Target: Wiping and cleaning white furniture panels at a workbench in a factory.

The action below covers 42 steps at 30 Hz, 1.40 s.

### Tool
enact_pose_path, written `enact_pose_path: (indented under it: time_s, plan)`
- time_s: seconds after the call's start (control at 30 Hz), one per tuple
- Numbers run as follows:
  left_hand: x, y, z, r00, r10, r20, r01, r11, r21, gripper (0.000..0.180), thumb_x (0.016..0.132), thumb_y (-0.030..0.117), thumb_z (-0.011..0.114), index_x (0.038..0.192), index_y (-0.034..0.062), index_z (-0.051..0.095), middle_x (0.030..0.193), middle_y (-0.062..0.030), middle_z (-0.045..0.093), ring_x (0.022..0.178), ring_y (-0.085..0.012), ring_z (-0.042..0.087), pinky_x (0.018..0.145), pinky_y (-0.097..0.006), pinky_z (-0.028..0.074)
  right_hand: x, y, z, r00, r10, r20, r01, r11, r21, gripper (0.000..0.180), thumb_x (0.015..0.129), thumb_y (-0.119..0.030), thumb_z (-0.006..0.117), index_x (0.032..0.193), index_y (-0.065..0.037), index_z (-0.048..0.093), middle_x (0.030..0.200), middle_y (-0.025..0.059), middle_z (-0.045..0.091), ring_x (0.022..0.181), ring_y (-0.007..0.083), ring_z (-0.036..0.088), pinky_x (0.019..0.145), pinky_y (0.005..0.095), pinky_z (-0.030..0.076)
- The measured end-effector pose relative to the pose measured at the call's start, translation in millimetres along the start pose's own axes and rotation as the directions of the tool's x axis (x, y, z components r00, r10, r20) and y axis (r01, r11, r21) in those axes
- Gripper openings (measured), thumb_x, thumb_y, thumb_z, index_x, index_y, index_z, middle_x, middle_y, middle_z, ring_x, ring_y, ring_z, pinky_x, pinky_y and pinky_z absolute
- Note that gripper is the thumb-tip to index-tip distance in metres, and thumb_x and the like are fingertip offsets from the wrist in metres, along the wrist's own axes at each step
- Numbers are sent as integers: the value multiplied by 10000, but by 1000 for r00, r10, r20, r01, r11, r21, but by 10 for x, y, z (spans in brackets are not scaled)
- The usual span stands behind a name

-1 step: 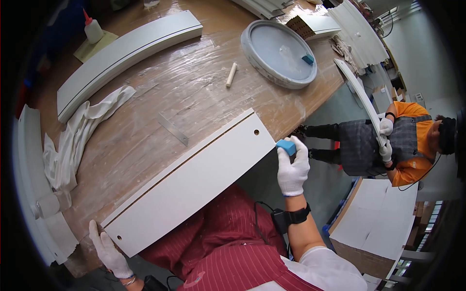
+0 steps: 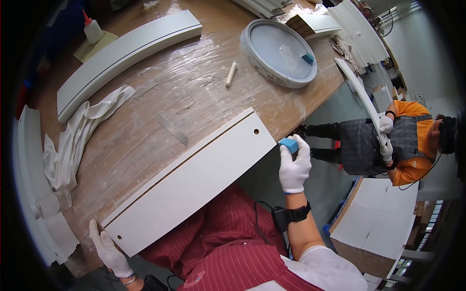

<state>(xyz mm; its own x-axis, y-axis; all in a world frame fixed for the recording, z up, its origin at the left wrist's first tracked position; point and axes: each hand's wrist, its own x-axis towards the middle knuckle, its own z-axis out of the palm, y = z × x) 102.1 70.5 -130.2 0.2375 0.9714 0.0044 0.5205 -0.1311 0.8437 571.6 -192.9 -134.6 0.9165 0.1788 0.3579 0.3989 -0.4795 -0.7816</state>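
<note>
Centre: gloved right hand (image 2: 294,167) pinches one small blue sanding block (image 2: 289,144) against one long white flat panel (image 2: 194,182); gloved left hand (image 2: 108,248), lower left, lies open-fingered, steadying the panel's end.

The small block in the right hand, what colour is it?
The block is blue, held by the white-gloved right hand; head view.

— inspector: clothing on the wearer?
— onlooker: white knitted gloves on both, left hand (image 2: 110,252) and right hand (image 2: 294,167). dark red apron with thin pale stripes over the lap and chest. white short sleeve on the right arm.
— inspector: anything at the wrists?
— onlooker: black strap with a small black device on the right wrist, thin cable beside it; a thin bracelet at the left wrist.
</note>
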Motion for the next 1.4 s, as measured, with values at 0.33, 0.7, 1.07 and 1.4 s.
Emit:
enact_pose_path:
  time_s: [0.33, 0.7, 1.07, 1.4]
  plan:
    - [-18, 403, -86, 979, 5, 202, -38, 986, 162, 521, 922, 47, 537, 1429, -76, 557, 1543, -233, 503, 1538, -345, 314, 1277, -408, 121, -351, -348, -223, 643, 381, 665, -765, 362, 533, 388, 901, -103, 692, 1251, 2, 561, 1127, 136, 686, 974, 231, 690, 886, 366, 578]
    - [-360, 218, -30, 779, 460, 426, -627, 581, 519, 601, 825, 214, 756, 1404, 175, 598, 1589, -296, 397, 1477, -514, 360, 1217, -676, 206, -769, -503, -119, 313, 44, 949, -949, 63, 310, 460, 898, -120, 750, 1298, 17, 570, 1191, 208, 672, 1100, 361, 700, 958, 441, 553]
    - [-319, 252, -51, 920, -129, 370, 385, 478, -789, 656, 1019, 488, 624, 1474, 40, 477, 1371, -114, 615, 1198, -270, 647, 998, -450, 576, -532, -1271, 184, 366, -527, 767, -899, 14, 438, 551, 837, 0, 764, 1359, 0, 587, 1508, 241, 509, 1335, 379, 571, 1155, 517, 439]
    - [-224, 203, 114, 828, -342, 445, 559, 430, -709, 631, 1043, 448, 598, 1496, 32, 454, 1410, -138, 603, 1234, -306, 631, 1021, -460, 560, -480, -994, 612, 385, -140, 912, -919, -152, 365, 388, 965, -73, 656, 1339, -7, 580, 1340, 156, 621, 1220, 285, 632, 1078, 421, 498]
